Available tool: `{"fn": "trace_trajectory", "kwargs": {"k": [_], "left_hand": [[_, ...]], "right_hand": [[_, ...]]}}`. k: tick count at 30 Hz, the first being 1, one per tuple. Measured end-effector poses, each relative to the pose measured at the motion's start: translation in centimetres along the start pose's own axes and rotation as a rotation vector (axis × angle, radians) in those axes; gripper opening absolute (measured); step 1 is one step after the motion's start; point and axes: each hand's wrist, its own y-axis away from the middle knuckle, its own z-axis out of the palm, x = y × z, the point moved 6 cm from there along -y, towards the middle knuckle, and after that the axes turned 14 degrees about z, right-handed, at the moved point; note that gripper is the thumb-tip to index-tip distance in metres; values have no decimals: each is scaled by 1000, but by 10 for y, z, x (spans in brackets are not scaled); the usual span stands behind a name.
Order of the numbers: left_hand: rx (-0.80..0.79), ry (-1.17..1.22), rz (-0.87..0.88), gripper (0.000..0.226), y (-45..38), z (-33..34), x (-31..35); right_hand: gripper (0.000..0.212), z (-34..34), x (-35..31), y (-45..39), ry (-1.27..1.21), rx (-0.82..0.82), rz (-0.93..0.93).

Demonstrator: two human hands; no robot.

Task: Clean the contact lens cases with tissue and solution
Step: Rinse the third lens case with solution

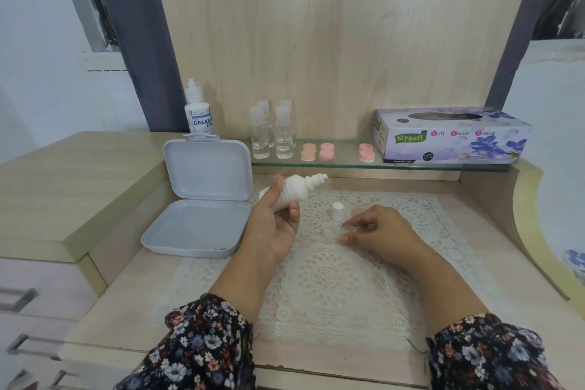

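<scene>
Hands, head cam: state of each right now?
Left hand: holds the white solution bottle, cap off.
Right hand: fingertips at a small clear case piece on the lace mat; grip cannot be told.

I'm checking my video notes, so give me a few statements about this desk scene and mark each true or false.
1. The left hand holds a small white bottle with its cap off. True.
2. The white cap stands on the glass shelf. False: it stands on the lace mat, near the right hand.
3. The tissue box sits at the right end of the glass shelf. True.
4. The grey box is closed. False: its lid stands open.
5. Pink lens cases sit on the shelf. True.
</scene>
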Motion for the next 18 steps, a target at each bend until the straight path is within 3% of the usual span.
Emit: {"fn": "trace_trajectory", "kwargs": {"k": [10, 15, 18], "left_hand": [[11, 8, -7, 35, -1, -1, -1], [21, 9, -21, 29, 0, -2, -1], [32, 6, -23, 35, -1, -2, -2]], "right_hand": [[41, -10, 1, 6, 75, -8, 32], [28, -20, -1, 12, -225, 35, 3], [27, -17, -8, 13, -184, 114, -69]]}}
